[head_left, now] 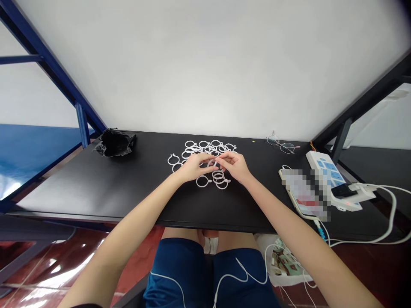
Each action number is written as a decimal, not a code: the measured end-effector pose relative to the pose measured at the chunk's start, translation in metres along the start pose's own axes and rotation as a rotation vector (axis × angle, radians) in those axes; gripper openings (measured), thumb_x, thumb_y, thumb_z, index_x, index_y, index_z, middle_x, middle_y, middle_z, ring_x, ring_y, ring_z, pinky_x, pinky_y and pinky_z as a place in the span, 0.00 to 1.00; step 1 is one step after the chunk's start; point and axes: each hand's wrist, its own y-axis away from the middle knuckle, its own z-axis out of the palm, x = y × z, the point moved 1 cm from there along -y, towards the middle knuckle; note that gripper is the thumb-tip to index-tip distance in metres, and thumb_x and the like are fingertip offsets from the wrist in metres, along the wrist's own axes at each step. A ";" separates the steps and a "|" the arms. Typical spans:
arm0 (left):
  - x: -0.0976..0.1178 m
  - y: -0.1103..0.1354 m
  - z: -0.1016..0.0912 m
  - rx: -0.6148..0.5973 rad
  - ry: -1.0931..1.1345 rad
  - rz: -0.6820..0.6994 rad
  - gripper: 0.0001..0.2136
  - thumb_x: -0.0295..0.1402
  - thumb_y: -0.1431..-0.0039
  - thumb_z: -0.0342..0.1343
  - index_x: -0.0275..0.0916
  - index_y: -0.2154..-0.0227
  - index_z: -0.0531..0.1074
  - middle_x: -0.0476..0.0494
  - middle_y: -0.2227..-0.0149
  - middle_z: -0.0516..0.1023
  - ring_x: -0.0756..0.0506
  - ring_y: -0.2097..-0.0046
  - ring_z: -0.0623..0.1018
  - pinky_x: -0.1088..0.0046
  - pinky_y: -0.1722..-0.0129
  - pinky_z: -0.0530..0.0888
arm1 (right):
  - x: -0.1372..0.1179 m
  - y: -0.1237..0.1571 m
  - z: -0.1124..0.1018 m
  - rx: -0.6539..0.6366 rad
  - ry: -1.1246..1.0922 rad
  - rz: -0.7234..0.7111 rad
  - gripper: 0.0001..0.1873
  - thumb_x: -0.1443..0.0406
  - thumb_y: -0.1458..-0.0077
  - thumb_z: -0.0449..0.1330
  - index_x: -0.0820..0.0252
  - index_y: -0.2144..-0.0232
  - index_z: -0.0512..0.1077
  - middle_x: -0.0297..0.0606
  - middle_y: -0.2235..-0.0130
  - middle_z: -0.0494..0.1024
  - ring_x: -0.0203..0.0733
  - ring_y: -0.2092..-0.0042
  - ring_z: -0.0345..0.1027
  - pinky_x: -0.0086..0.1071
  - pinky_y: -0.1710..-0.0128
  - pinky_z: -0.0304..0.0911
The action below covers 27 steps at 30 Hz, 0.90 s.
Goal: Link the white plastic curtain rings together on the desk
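Over the middle of the black table (pixel 150 188), both my hands meet at one white plastic ring (pixel 211 163). My left hand (pixel 195 167) pinches it from the left between thumb and fingers. From the right, my right hand (pixel 235 166) closes its fingertips at the ring's edge. Behind and beside my hands spreads a loose cluster of similar thin rings (pixel 190 144), each with a small tab or clasp. Closer to me lie a single ring (pixel 202 181) and a small overlapping group (pixel 221 184). My fingers partly cover the held ring, so its clasp is hard to make out.
At the back left sits a crumpled black plastic bag (pixel 116 143), its mouth gaping. Eyeglasses (pixel 287 148) rest at the back right. A phone (pixel 300 201), a white power strip (pixel 324 164) and white cables (pixel 392 205) occupy the right side. A blue frame (pixel 61 81) borders the left.
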 end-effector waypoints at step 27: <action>0.000 0.002 -0.008 -0.083 -0.407 -0.020 0.17 0.49 0.46 0.61 0.38 0.67 0.72 0.46 0.68 0.74 0.47 0.70 0.71 0.71 0.69 0.67 | 0.010 -0.014 -0.041 0.410 0.220 -0.020 0.10 0.59 0.52 0.62 0.60 0.69 0.74 0.38 0.70 0.78 0.37 0.74 0.69 0.31 0.75 0.66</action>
